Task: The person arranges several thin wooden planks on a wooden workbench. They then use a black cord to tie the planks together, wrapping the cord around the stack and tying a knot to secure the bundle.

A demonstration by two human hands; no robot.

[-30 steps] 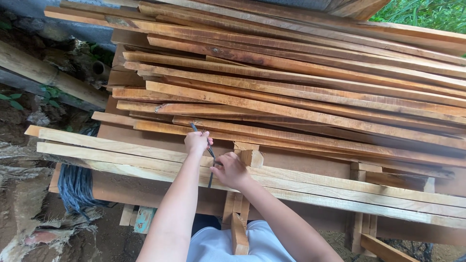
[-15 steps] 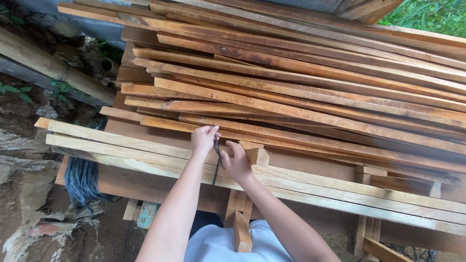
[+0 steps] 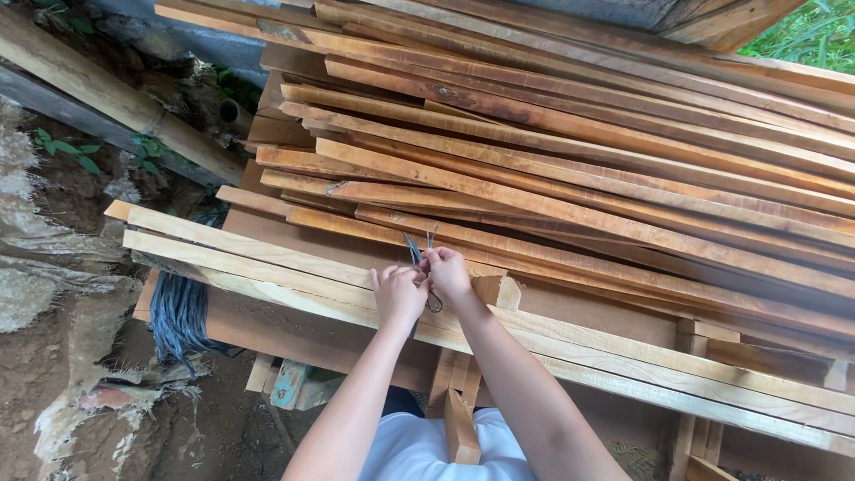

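Outdoors, bare dirt and rubble lay below and to the left of the pale boards (image 3: 267, 258), with a bundle of blue-grey cord (image 3: 178, 312) hanging under their left end and green leaves past the far right corner of the stack. The surface (image 3: 303, 236) was a brown panel on a rough timber frame, carrying those pale boards along its near edge and a big loose pile of reddish planks (image 3: 579, 160) behind them.

Both hands met just above the pale boards, near the middle. Left hand (image 3: 398, 294) and right hand (image 3: 447, 272) had fingers pinched together on a thin dark wire (image 3: 417, 251), its two ends sticking up toward the planks.

Risks, as judged: the wire ends looked sharp enough to prick a finger if the grip slipped; rough board edges could give splinters; the planks lay uneven and might slide if the boards were jolted.
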